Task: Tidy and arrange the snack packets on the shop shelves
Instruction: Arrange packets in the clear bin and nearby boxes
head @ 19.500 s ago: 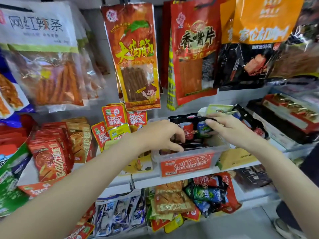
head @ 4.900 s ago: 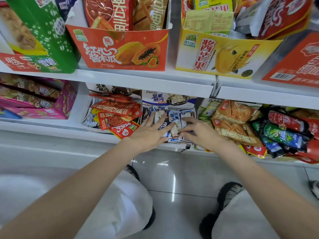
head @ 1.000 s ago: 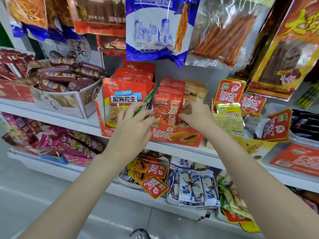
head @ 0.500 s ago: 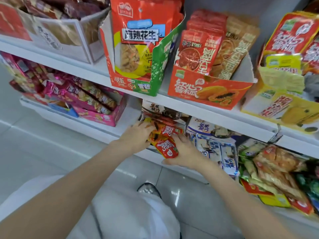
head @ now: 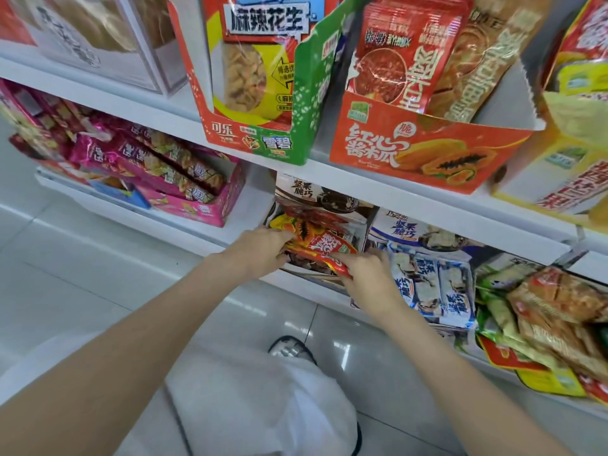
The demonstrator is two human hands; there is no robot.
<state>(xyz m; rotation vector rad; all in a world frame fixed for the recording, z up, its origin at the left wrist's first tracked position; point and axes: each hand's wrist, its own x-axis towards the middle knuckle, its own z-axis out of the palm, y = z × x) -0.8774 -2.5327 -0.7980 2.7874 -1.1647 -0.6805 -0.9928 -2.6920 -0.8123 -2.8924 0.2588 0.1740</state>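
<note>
Glossy grey floor tiles [head: 98,258] nearest us, a white-clad knee [head: 263,399] below. Both our forearms reach up to the lower shelf [head: 230,236]. Our left hand [head: 260,251] curls round the near-left end of a small stack of red papaya snack packets [head: 320,246]; our right hand [head: 368,274] pinches the lower right edge. Stack sits between the hands, long axis running left-up to right-down, half out of its open display box [head: 316,268]. Left hand slightly nearer the box mouth. Beyond: blue-white nut crisp packets [head: 437,284], then orange papaya carton [head: 411,153] on the upper shelf.
</note>
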